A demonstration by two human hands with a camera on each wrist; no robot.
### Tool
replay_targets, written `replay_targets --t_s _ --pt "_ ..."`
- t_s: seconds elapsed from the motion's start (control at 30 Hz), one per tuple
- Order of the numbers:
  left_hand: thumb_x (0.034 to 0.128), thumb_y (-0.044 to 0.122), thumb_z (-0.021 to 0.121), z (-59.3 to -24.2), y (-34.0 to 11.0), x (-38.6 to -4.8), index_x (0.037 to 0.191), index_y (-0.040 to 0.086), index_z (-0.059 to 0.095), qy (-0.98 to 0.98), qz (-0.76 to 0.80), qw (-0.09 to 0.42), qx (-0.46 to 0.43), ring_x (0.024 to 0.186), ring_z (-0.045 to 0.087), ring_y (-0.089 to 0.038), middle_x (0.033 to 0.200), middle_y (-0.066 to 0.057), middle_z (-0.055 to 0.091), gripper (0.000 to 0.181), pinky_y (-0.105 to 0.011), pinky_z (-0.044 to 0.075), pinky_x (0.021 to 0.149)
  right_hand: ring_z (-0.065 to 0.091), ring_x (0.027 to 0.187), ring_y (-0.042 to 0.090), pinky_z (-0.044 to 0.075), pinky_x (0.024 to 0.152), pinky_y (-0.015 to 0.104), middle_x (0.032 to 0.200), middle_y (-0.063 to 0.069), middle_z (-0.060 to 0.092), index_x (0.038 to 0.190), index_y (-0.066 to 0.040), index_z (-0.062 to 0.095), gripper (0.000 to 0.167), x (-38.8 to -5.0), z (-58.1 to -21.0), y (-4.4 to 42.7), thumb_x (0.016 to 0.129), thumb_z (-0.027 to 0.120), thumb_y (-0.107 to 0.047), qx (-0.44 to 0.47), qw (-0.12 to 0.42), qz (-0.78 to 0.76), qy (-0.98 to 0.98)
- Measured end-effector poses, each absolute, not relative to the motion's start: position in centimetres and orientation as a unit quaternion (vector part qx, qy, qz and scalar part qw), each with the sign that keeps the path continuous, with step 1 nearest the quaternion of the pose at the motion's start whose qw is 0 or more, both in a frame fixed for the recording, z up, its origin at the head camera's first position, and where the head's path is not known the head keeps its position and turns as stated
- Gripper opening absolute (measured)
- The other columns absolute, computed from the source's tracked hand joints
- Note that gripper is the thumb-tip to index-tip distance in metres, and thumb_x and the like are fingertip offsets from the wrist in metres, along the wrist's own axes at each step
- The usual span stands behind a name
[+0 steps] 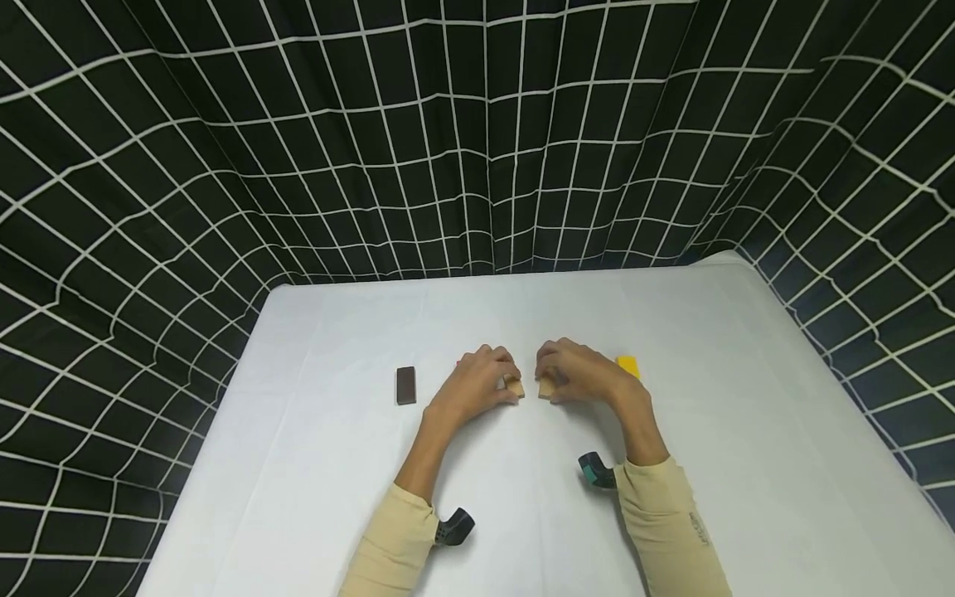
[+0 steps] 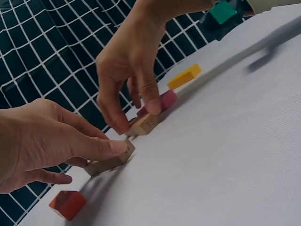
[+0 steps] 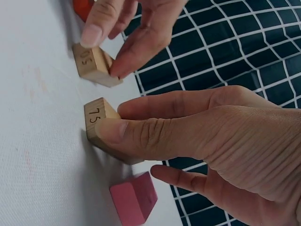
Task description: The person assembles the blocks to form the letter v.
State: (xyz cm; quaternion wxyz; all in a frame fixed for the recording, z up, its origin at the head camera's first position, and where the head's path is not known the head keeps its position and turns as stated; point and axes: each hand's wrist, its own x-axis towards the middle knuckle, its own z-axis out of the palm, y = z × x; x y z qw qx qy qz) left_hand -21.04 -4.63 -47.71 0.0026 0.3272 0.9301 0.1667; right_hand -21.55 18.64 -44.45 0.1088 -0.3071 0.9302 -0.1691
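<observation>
Narrowly apart, left block (image 3: 91, 66) and right block (image 3: 96, 110) sit between left hand (image 1: 476, 381) and right hand (image 1: 585, 371), each pinching one.

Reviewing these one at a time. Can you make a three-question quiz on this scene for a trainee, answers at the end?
1. True or false: the left hand and the right hand are pinching one and the same block.

2. Which block lies farthest to the left in the head view?
A) yellow block
B) dark brown block
C) the block in the right hand

3. Fill in the colour: in the right wrist view, the loose block nearest the right hand is ____.

Key:
1. False: the left hand's block and the right hand's block are separate wooden pieces with a gap between them.
2. B
3. Pink (the pink block).
</observation>
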Motion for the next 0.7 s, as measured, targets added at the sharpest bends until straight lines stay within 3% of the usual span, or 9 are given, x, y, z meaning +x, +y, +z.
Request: replay_targets --t_s 0.7 --pt "0.0865 0.041 0.082 -47.6 -3.8 -20.4 0.111 0.024 0.079 0.939 0.148 -0.004 0.310 0.096 0.054 -0.014 0.117 0.006 0.069 0.030 -0.033 0.049 0.086 0.058 0.115 0.024 0.056 0.102 0.044 0.117 0.003 0.071 0.105 -0.013 0.080 0.026 -21.5 -44.6 17.5 0.081 0.089 -0.011 -0.324 0.121 -0.165 0.924"
